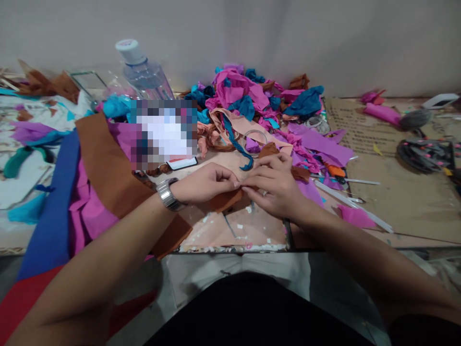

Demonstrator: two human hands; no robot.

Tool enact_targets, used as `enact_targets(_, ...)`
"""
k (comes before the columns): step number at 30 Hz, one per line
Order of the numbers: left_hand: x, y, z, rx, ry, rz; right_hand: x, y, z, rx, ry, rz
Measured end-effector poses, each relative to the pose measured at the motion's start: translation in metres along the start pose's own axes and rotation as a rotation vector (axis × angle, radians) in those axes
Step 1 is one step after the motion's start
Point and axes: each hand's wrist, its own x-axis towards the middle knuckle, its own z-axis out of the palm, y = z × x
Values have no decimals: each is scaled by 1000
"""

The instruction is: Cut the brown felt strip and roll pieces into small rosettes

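My left hand (207,183), with a metal watch (169,193) on its wrist, is closed in a pinch on a piece of brown crepe paper (226,201). The paper hangs just below the fingers, above the front of the table. My right hand (276,185) meets it fingertip to fingertip, thumb and forefinger pinched at the paper's upper edge. The fingers hide part of this edge. Behind the hands lies a twisted blue paper strip (234,139), beside a clear ring (255,140).
Crumpled pink, purple and blue paper (241,89) is heaped at the back. A plastic bottle (147,79) stands at the back left. A long brown strip (108,166) lies left. White sticks (355,206) and a cardboard sheet (382,192) are at the right.
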Motion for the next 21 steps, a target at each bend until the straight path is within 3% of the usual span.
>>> enact_targets(13,1,-3,1,-40,5,-31,2,-2,-1,-3,-37,30)
enact_targets(21,0,-2,1,74,7,-9,2,-4,1,3,-49,47)
